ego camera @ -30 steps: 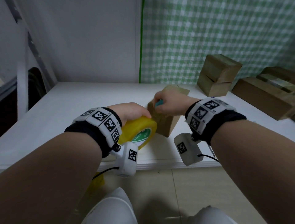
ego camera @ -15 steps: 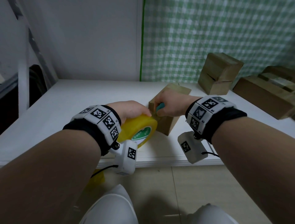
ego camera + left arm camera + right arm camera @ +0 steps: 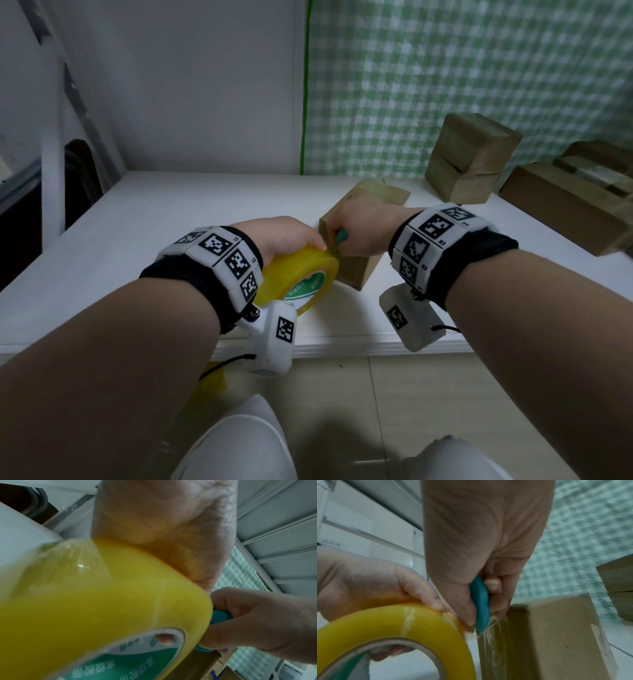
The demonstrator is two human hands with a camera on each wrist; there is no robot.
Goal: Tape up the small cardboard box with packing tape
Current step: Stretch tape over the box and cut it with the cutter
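Small cardboard box (image 3: 356,260) sits on the white counter (image 3: 171,219), near the front edge, right in front of the person. Clear tape is already stuck down its near face; wrinkles show in the right wrist view.

Left hand (image 3: 284,236) grips the yellow tape roll (image 3: 301,277): fingers (image 3: 393,651) curled through the core, thumb on the outer rim. Roll is held just beside the box's near top edge, probably to keep the short free strip taut for cutting.

Right hand (image 3: 363,222) is closed around a small teal cutter (image 3: 480,604), tip pressed into the tape (image 3: 489,631) between roll and box. Blade itself not visible. Hand also seems to bear on the box top, which would pin it in place.

Judgement: cutting step, strip applied, not yet clearly severed. Risk: slack strip folds onto itself, or the cutter drags the box.

Other boxes (image 3: 472,161) stand well apart at the back right, against the green check curtain (image 3: 479,68).
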